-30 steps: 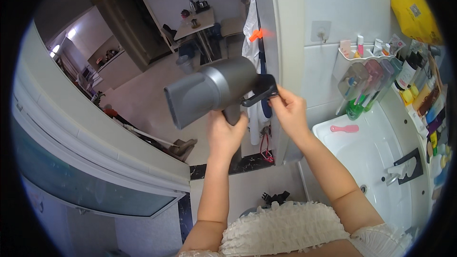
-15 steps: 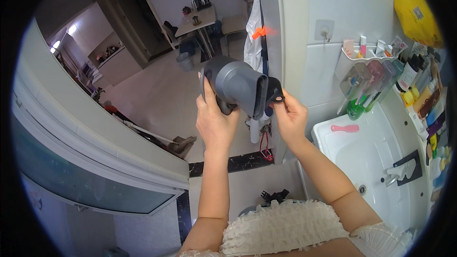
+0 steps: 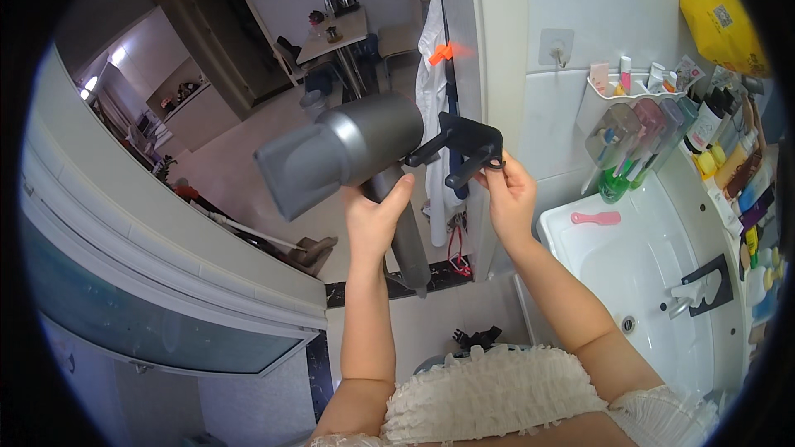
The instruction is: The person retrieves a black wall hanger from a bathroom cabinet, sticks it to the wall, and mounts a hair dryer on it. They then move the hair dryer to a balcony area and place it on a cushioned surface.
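Grey hair dryer (image 3: 381, 132) and black holder (image 3: 472, 136), one in each hand

The hair dryer is up in the air, its flat nose (image 3: 300, 172) pointing left. The left hand (image 3: 371, 228) has its fingers curled around the handle (image 3: 407, 240). Beside it, the right hand (image 3: 511, 199) pinches the black holder's corner between its fingers. Farther right, a pink comb (image 3: 596, 218) lies on the white sink (image 3: 600, 269).

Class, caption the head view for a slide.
Left hand gripping a grey hair dryer, right hand holding a black bracket.
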`<state>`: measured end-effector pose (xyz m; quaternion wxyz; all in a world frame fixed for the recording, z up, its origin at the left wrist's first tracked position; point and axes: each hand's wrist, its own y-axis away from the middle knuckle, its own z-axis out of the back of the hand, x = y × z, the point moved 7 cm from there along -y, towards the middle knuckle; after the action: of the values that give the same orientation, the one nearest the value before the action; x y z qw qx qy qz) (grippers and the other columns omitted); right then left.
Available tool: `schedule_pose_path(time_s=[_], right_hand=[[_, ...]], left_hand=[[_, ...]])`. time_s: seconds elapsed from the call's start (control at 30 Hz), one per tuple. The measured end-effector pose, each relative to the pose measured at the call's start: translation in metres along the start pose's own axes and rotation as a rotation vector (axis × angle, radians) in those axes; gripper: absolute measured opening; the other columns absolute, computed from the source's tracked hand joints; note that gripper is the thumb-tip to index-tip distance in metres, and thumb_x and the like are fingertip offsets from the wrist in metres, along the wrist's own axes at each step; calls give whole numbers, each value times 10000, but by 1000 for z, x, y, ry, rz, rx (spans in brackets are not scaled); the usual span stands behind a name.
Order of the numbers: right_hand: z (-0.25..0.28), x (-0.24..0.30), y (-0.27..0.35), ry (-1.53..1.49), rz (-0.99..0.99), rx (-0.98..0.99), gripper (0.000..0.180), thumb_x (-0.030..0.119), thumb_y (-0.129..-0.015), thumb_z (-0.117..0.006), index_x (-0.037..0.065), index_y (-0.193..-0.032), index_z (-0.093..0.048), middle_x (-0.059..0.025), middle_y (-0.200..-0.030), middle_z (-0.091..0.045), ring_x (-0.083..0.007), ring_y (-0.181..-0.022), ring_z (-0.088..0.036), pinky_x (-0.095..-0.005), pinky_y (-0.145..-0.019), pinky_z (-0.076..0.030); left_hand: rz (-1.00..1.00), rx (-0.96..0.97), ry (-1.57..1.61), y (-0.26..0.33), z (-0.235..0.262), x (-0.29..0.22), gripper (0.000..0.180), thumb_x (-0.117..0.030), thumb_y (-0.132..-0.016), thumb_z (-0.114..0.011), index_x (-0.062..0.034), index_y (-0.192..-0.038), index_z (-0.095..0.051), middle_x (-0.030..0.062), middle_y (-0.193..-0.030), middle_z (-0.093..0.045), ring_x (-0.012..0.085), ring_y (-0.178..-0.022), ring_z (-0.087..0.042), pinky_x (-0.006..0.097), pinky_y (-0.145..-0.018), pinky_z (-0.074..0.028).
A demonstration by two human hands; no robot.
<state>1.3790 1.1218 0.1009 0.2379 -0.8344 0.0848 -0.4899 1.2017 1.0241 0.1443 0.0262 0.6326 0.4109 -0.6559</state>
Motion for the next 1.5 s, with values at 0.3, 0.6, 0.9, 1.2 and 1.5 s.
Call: schedule_pose_path(time_s=[0.3,0.6,0.9,1.2,1.5], right_hand=[[-1,24,4,229,222,-40,335,55,-912,-533,-29,-1236,-524,-69,-1052,-604,-102,-954,-547,-224,-849,-425],[4,30,-1,279,347,-63,256,139,-908,-573,-37,-1092,-595,-50,-1100,-497,-117,-976,-472,-238,-846,-378],[7,18,-10,103,107,178,313,117,-908,-558,-9,-1194,-556,-56,-995,-569,-121,-884,-544,-241,-802,-441],[-9,-15,38,-515,-797,303,335,232,-967,-433,60,-1249,-378,-208,-1127,-573,-293,-1063,-575,-431,-868,-509],[10,-39,65,-371,-994,335,446,330,-953,-453,10,-1257,-396,-214,-1219,-524,-268,-1099,-558,-369,-913,-490]], left_hand=[[-105,-32,54,7,6,2,161,-3,-775,-649,-4,-933,-620,25,-836,-605,119,-765,-568,252,-697,-455],[94,410,474,26,-1,23,351,-70,-735,-687,-9,-1054,-552,82,-977,-578,185,-812,-582,318,-707,-476],[651,1072,594,138,-38,61,660,-289,-692,-775,6,-1196,-467,187,-1001,-561,296,-797,-612,383,-718,-516],[825,979,803,197,-51,91,655,-352,-685,-775,17,-1148,-495,128,-971,-565,219,-728,-594,305,-590,-474],[755,890,468,244,-17,133,326,-60,-745,-697,-35,-1038,-554,42,-946,-563,123,-819,-558,262,-740,-443]])
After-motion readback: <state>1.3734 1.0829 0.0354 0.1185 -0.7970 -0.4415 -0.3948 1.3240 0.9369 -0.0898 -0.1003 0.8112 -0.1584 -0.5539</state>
